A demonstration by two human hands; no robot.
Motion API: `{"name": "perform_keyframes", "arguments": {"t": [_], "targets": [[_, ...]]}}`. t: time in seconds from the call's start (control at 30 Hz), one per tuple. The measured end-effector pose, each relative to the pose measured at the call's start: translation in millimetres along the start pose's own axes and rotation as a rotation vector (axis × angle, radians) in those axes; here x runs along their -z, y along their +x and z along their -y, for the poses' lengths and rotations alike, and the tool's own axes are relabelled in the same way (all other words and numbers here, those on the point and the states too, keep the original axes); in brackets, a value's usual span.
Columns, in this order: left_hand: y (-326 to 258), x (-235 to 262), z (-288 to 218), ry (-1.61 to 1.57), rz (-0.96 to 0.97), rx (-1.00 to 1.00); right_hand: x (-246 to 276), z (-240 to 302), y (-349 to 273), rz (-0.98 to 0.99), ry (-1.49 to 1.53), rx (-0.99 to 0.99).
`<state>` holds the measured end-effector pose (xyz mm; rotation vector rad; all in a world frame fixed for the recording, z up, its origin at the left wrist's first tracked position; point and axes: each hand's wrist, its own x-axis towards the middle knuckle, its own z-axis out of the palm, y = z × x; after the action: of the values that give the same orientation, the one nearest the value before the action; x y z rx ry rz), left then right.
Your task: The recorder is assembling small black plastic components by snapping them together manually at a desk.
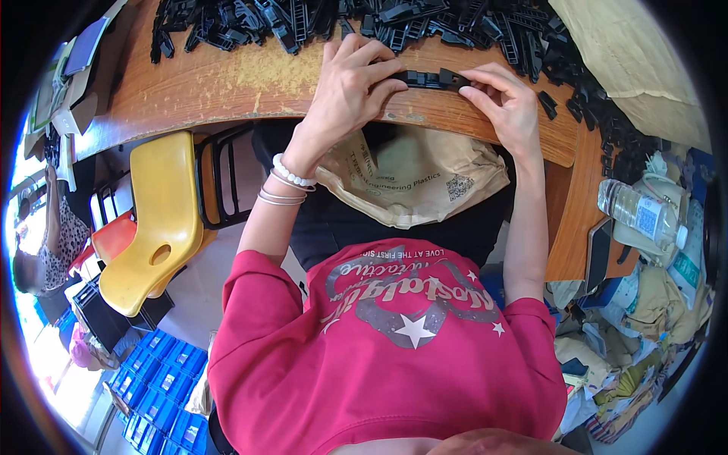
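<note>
One narrow black plastic part (432, 80) is held near the brown wooden tabletop's (197, 95) front edge, its ends pinched by left (353, 85) and right hand (506, 102) fingers. Can't be told if it's done; tons of loose black plastic pieces (447, 21) are left heaped beyond.
</note>
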<state>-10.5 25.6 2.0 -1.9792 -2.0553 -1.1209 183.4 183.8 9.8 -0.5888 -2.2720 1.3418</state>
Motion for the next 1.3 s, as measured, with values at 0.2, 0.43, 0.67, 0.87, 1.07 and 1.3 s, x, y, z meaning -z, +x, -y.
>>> {"name": "perform_keyframes", "arguments": {"t": [0.2, 0.43, 0.67, 0.87, 1.07, 1.3], "targets": [[2, -6, -3, -0.01, 0.03, -0.013, -20, 5, 7, -0.009, -0.066, 0.203], [-4, 9, 4, -0.125, -0.165, 0.031, 1, 6, -15, -0.096, -0.07, 0.132], [1, 10, 5, 0.184, -0.035, -0.123, 50, -24, -36, -0.485, -0.687, -0.15], [24, -7, -10, 0.191, 0.081, -0.247, 9, -6, -24, -0.399, 0.164, -0.044], [18, -8, -18, -0.083, 0.116, -0.131, 10, 5, -28, -0.235, -0.14, -0.12], [3, -5, -11, -0.182, 0.107, 0.039, -11, 13, -26, -0.099, -0.008, 0.018]]}}
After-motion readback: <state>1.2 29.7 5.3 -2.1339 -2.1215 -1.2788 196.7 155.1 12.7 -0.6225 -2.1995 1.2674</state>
